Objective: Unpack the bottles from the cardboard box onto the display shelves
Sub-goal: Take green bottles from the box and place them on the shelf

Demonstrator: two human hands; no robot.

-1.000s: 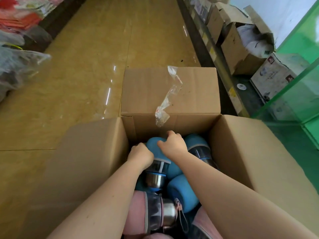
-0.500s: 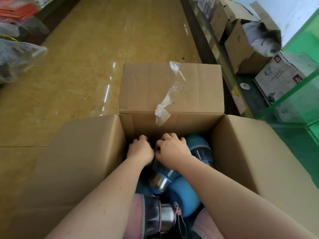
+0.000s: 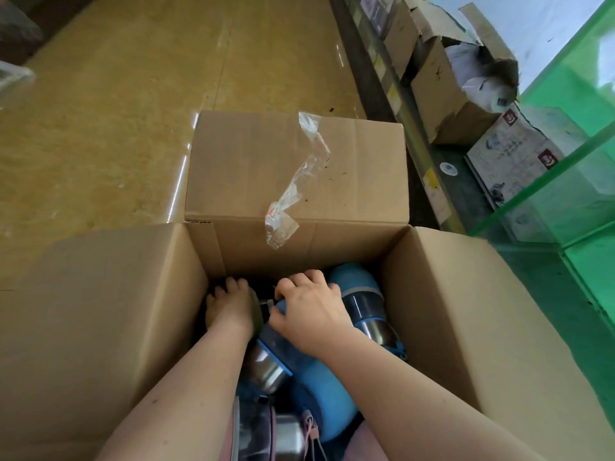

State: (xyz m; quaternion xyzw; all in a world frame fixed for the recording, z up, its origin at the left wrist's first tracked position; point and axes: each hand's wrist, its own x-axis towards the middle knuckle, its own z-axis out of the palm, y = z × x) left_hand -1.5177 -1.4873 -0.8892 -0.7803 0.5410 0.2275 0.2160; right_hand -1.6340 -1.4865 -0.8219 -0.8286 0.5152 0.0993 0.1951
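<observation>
Bottles [image 3: 332, 390] lie jumbled in the open cardboard box [image 3: 442, 314] on the floor [image 3: 133, 111], blue ones toward the far wall, a pink one [image 3: 266, 430] nearest us. Our right hand [image 3: 312, 314] curls over the cap end of a tilted blue bottle [image 3: 276, 344], gripping it. Our left hand [image 3: 229, 304] reaches down beside it at the box's left wall; we cannot tell what its fingers are doing. All flaps stand folded outward, a tape strip [image 3: 299, 178] hanging over the far flap. Green glass shelves [image 3: 565, 161] stand to the right.
</observation>
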